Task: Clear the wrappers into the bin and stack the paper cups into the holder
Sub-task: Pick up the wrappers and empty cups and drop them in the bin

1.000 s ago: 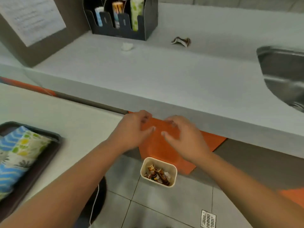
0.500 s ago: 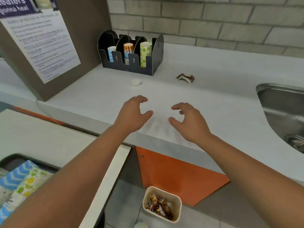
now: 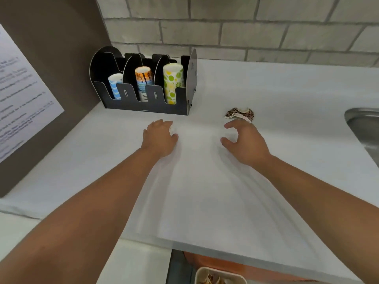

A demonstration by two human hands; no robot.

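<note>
my left grip (image 3: 159, 137) is curled down on the surface (image 3: 266, 171), fingers covering something pale i cannot make out; my right grip (image 3: 244, 141) hovers with thumb and fingers spread, holding nothing, just short of the crumpled brown wrapper (image 3: 239, 114). the cup stacks stand in the black holder (image 3: 147, 107) behind; the bin (image 3: 220, 275) sits on the floor below the surface edge.
</note>
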